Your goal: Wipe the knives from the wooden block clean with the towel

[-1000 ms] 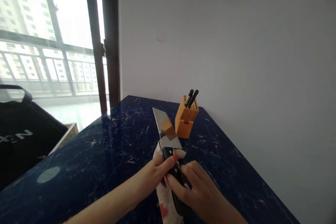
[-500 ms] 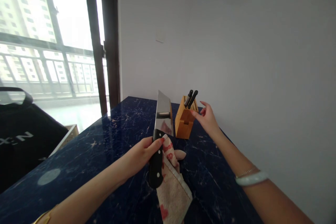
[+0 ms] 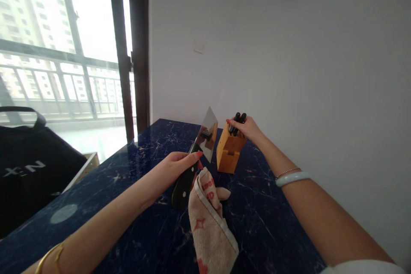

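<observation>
My left hand [image 3: 183,165] is closed round the black riveted handle of a cleaver [image 3: 208,126], whose broad shiny blade points up and away, tilted right. Just right of the handle a pale towel [image 3: 212,227] with red print hangs or lies bunched; whether my left fingers also hold it is hidden. At the top of a wooden knife block [image 3: 228,160], my right hand [image 3: 245,127] reaches across, a fingertip on its upper left edge, closed on it behind the black knife handles [image 3: 239,120]. The block stands upright beside the blade.
The blue marbled table [image 3: 135,197] runs back to a grey wall [image 3: 289,51]. On the left sit a black bag [image 3: 38,162] and a wooden-edged box [image 3: 91,160], near a dark-framed glass door [image 3: 128,60]. A pale round spot marks the table at left.
My right hand has moved from the block's right side over its top and taken hold. The cleaver has turned in my left hand, its blade leaning further right towards the block.
</observation>
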A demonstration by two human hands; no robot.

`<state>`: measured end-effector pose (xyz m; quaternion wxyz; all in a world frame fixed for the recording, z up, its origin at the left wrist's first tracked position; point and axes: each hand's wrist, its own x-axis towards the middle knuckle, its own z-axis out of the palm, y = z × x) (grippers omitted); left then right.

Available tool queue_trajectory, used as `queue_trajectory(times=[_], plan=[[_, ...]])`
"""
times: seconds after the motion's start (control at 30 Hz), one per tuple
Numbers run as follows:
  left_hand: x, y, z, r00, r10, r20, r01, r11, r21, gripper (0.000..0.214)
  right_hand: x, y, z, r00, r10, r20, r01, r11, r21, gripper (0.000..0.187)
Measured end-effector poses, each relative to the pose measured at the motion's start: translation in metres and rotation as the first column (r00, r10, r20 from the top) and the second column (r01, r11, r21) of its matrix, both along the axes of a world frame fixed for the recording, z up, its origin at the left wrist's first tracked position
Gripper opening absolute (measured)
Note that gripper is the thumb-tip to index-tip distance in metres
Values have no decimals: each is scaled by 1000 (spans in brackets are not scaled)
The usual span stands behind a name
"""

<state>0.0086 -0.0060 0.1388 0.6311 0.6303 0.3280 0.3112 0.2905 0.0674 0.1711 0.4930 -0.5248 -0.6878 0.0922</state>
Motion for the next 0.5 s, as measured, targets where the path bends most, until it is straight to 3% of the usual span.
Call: queue_trajectory(times=[0.27, 0.5], plan=[[-1, -2, 2, 998, -35, 44, 35, 999, 5, 41, -2, 0, 11, 989, -107, 104, 97, 991, 92, 38], [-1, -5, 7, 999, -26, 32, 26, 1000, -2, 40, -4, -12, 59, 976, -197, 95, 172, 960, 223, 43]])
